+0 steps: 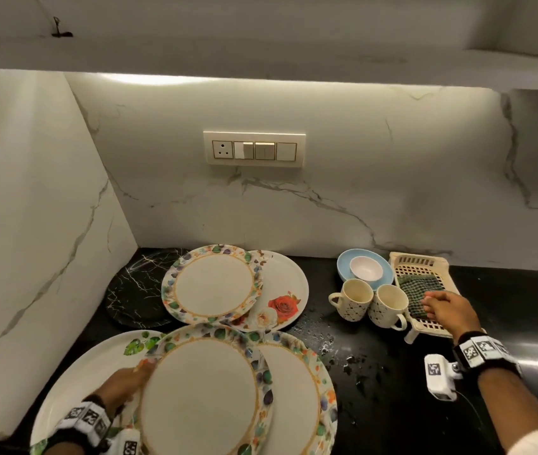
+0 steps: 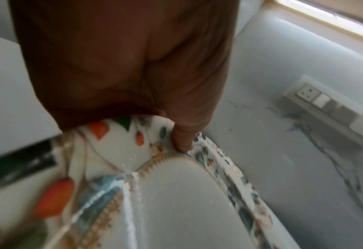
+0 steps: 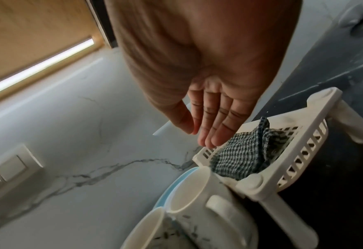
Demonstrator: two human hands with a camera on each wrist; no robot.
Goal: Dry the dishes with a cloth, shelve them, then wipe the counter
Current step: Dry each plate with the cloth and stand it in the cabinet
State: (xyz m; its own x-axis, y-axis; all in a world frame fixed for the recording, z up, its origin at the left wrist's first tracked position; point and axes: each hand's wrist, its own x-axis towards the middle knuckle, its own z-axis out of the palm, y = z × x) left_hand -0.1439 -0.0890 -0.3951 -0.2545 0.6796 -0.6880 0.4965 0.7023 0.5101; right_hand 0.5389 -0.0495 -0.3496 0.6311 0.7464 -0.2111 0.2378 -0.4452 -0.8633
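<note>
pinching plate (image 1: 200,394) rim w/ left grip (image 1: 122,385), right grip (image 1: 451,311) released over cloth (image 1: 417,292).

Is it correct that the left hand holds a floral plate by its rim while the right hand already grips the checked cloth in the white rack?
Not quite. The right hand is open above the checked cloth, fingers straight, not gripping it; the right wrist view shows this. The left hand does hold the floral plate by its rim, and the cloth lies in the white rack.

Kitchen dim overall. Light strip (image 1: 162,79) under cabinet throws soft glow down marble wall (image 1: 359,198). Black counter (image 1: 507,290) dark, faint sheen at right. Head view bowed at edges. Both wrist views motion-blurred; held plate (image 2: 176,202) smeared, mugs (image 3: 189,210) soft.
</note>
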